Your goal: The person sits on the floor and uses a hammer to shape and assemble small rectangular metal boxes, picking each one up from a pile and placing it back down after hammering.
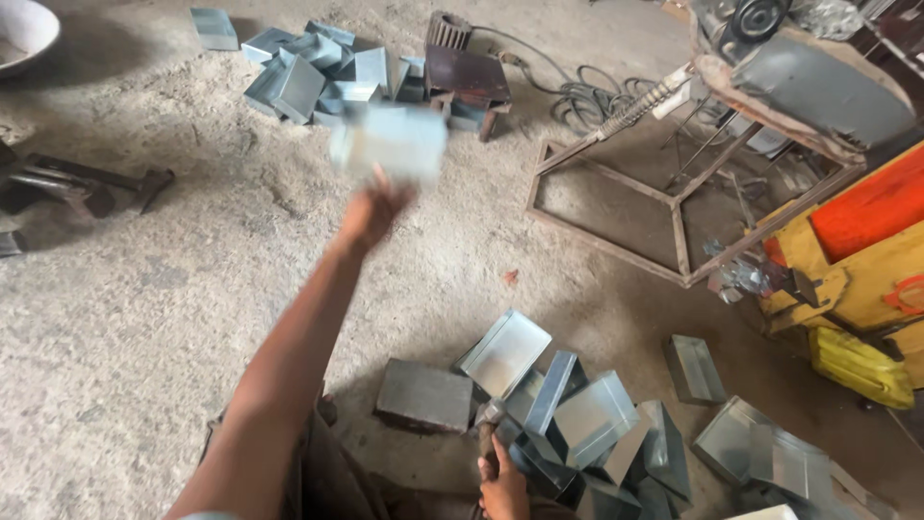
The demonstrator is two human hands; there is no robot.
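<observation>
My left hand (373, 210) is stretched out over bare floor (144, 318), fingers spread, a blurred metal box (390, 142) just off the fingertips, short of the far box pile (318, 72). My right hand (503, 486) is clenched on a hammer (488, 424) beside a steel block (424, 395), near boxes (587, 424) crowding its right edge.

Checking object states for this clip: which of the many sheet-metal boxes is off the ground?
The blurred metal box just beyond the left hand, in mid-air before the far pile; the others lie on the floor.
</observation>
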